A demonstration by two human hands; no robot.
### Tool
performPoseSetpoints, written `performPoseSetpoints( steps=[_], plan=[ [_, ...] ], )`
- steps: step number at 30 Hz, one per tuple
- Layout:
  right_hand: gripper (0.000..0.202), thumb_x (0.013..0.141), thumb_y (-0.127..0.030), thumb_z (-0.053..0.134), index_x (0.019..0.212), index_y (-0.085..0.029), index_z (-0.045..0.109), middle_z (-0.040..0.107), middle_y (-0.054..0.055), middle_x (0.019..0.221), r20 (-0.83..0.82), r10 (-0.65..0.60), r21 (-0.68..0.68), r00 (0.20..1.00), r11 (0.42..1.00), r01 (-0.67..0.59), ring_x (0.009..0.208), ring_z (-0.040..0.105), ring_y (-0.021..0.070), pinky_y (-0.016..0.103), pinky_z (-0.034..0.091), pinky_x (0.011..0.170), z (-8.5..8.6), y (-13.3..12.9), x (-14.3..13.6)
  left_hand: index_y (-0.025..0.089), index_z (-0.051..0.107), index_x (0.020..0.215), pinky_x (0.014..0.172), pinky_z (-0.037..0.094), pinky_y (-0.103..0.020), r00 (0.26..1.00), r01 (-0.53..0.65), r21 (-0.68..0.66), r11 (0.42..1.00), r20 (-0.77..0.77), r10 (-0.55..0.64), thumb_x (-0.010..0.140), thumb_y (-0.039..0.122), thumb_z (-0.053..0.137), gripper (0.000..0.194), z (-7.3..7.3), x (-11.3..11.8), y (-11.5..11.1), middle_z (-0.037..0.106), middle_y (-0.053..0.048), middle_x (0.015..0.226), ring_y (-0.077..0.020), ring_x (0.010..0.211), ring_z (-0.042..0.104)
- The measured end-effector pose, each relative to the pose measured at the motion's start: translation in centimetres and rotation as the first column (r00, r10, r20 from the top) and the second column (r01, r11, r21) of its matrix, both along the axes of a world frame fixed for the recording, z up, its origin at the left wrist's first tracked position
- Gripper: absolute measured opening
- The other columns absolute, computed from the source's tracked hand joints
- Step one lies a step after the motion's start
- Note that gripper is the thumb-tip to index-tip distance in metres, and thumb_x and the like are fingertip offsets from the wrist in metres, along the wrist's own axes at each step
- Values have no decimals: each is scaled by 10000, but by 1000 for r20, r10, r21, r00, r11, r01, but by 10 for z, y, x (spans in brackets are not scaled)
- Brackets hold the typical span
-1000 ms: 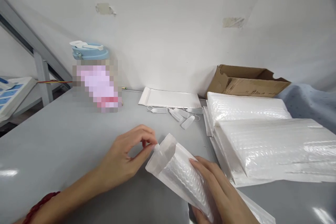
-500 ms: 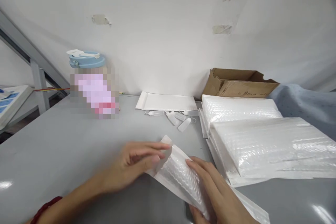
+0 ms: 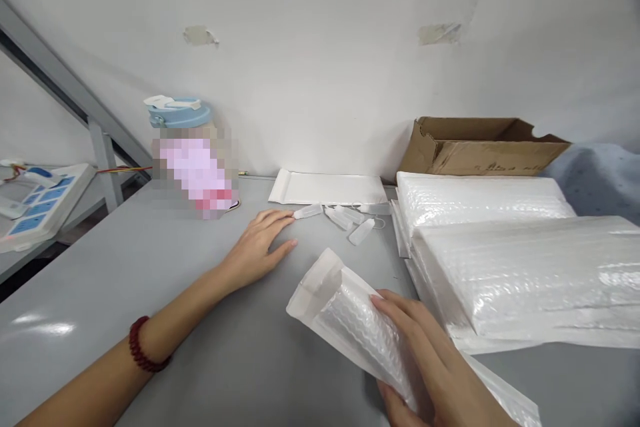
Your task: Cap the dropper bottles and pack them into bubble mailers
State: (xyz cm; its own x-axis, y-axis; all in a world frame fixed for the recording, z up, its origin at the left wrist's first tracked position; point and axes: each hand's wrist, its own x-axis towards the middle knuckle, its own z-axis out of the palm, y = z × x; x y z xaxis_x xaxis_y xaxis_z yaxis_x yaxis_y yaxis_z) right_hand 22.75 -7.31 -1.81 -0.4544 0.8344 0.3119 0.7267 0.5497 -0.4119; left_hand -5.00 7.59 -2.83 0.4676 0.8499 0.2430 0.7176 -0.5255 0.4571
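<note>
My right hand (image 3: pixel 425 353) grips a white bubble mailer (image 3: pixel 360 327) by its sides, its flap end pointing up and left. Beyond it, my left hand (image 3: pixel 257 247) rests on the grey table with thumb and fingers apart, fingertips at the end of a small translucent bottle (image 3: pixel 309 211). Several more such bottles (image 3: pixel 361 231) lie just right of that one. A flat white mailer (image 3: pixel 333 189) lies behind them against the wall.
Stacked bubble mailers (image 3: pixel 530 273) cover the table's right side, with an open cardboard box (image 3: pixel 490 157) behind. At the back left stands a blue-lidded bottle (image 3: pixel 180 113), partly pixelated. A power strip (image 3: pixel 50 203) is at the far left.
My left hand has left the mailer's open end and moved forward to the small bottles. The leftmost bottle is now tilted. My right hand still holds the mailer. The view has shifted slightly.
</note>
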Motion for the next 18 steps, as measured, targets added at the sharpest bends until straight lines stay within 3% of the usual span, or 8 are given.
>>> performPoseSetpoints(
  steps=[3, 6, 9, 12, 14, 18],
  plan=[
    [758, 720, -96, 495, 1422, -170, 218, 496, 167, 1296, -19, -20, 15, 1000, 1000, 21, 1189, 517, 294, 432, 527, 895, 1, 0, -1, 157, 643, 1031, 939, 446, -422, 999, -27, 8, 1000, 42, 27, 882, 357, 483, 296, 5, 1, -3, 651, -102, 1118, -255, 1090, 530],
    [774, 707, -97, 494, 1423, -184, 213, 505, 156, 1289, -46, -45, 3, 998, 999, 46, 1186, 518, 299, 449, 521, 903, -1, 0, -1, 179, 652, 838, 723, 502, -321, 993, -75, -22, 997, 92, 77, 872, 342, 484, 237, 14, 0, -9, 679, -56, 859, -199, 815, 602],
    [757, 707, -104, 493, 1412, -203, 236, 495, 146, 1304, -55, -84, -32, 995, 996, 82, 1196, 510, 300, 462, 509, 918, -2, 0, -3, 192, 651, 846, 574, 481, -237, 976, -131, -91, 987, 165, 145, 866, 361, 535, 205, 31, -8, -17, 662, -18, 735, -152, 661, 601],
    [762, 706, -103, 505, 1411, -198, 233, 483, 145, 1319, -46, -62, -36, 997, 997, 61, 1208, 501, 293, 441, 506, 928, -1, 0, -5, 210, 664, 841, 589, 487, -200, 902, -148, -255, 956, 360, 236, 802, 373, 652, 168, 50, -21, -26, 659, 1, 736, -134, 670, 603],
    [762, 708, -98, 503, 1412, -191, 227, 478, 146, 1326, -54, -62, -29, 997, 998, 61, 1222, 487, 290, 433, 494, 946, 0, 0, -7, 219, 677, 793, 594, 487, -190, 877, -37, -400, 916, 427, 222, 770, 344, 691, 127, 59, -25, -32, 655, 9, 735, -126, 667, 591],
    [772, 694, -77, 498, 1410, -173, 226, 475, 150, 1317, -89, -30, -31, 996, 999, 27, 1218, 483, 283, 417, 481, 958, 1, -1, -14, 216, 708, 773, 647, 482, -201, 932, 239, -550, 800, 362, -29, 814, 237, 626, 94, 60, -12, -44, 674, 10, 760, -121, 686, 593]
  ],
)
